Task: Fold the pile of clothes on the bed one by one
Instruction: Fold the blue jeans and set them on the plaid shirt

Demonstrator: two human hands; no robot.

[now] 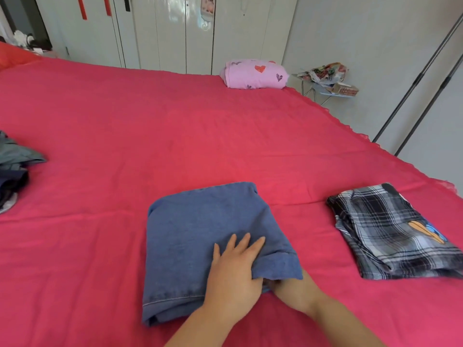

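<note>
A folded blue denim garment (pixel 200 234) lies on the red bed (pixel 150 121) right in front of me. My left hand (pixel 233 266) presses flat on its near right part with straight, spread fingers. My right hand (pixel 293 289) reaches under the garment's near right corner flap; its fingers are hidden beneath the cloth and only the wrist and back of the hand show. A pile of unfolded dark and grey clothes (pixel 12 169) sits at the bed's left edge.
A folded plaid garment (pixel 390 234) lies to the right of the denim. A folded pink heart-print garment (pixel 253 73) sits at the far edge. Beyond the bed stand white wardrobe doors (pixel 175 33), a small stand with a bag (pixel 325 76) and leaning poles (pixel 413 83).
</note>
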